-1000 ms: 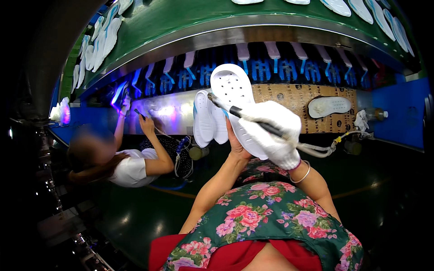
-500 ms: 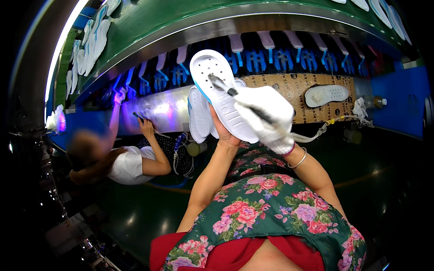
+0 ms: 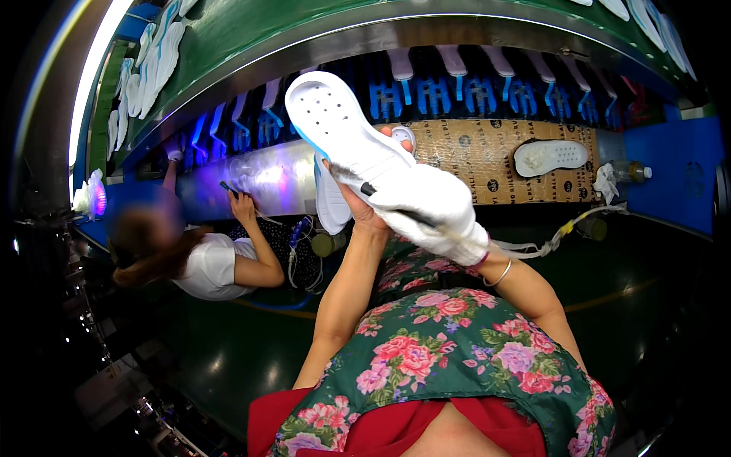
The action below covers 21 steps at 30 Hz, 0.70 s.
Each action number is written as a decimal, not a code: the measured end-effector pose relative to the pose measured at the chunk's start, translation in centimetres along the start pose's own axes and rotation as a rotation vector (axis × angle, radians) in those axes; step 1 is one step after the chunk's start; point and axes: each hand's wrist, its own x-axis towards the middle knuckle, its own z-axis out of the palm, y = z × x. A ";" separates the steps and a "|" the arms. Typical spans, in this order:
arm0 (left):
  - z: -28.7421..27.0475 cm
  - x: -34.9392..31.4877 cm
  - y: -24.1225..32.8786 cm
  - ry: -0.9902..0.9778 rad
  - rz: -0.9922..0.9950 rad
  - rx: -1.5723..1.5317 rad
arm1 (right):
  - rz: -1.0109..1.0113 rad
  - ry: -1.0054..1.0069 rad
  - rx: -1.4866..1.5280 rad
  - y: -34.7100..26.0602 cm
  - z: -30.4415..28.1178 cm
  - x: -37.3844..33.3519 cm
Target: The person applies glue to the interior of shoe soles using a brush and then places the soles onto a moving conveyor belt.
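My bare left hand (image 3: 364, 212) grips a white shoe sole (image 3: 324, 107) from beneath. Its perforated heel end points up and to the left, and a blue strip shows along its left edge. My right hand (image 3: 430, 202), in a white knit glove, is closed round a brush (image 3: 346, 174). The bristles touch the sole's left edge near its middle, while the glove covers most of the handle and the sole's lower part. Just behind, another white sole (image 3: 330, 204) lies on the bench, and the rounded end of one more sole (image 3: 403, 137) peeks out.
Cardboard (image 3: 502, 175) covers the bench's right part, with a single sole (image 3: 552, 158) on it. Beyond runs a row of blue racks (image 3: 434, 97) under a green conveyor (image 3: 304, 30) carrying soles. A bottle (image 3: 636, 172) stands far right. A co-worker (image 3: 217, 263) sits at left.
The brush has moved from the sole's perforated heel down to its left edge. The sole has shifted left and tilted. The co-worker's far hand has moved left.
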 end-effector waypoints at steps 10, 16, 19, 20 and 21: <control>0.5 0.3 1.8 -0.210 -0.147 -0.137 | 0.055 -0.067 0.176 0.1 0.3 -0.4; -0.2 0.5 3.0 -0.154 -0.143 -0.065 | -0.016 -0.067 0.005 0.2 0.2 -0.7; 0.6 0.4 3.2 -0.137 -0.078 -0.143 | 0.047 -0.145 0.115 -0.7 0.6 -1.0; 0.9 0.2 3.1 -0.100 -0.023 -0.176 | 0.141 -0.175 0.255 -0.8 0.4 -0.7; -0.4 0.0 3.8 -0.109 -0.086 -0.102 | 0.181 -0.145 0.237 -0.5 0.5 -0.8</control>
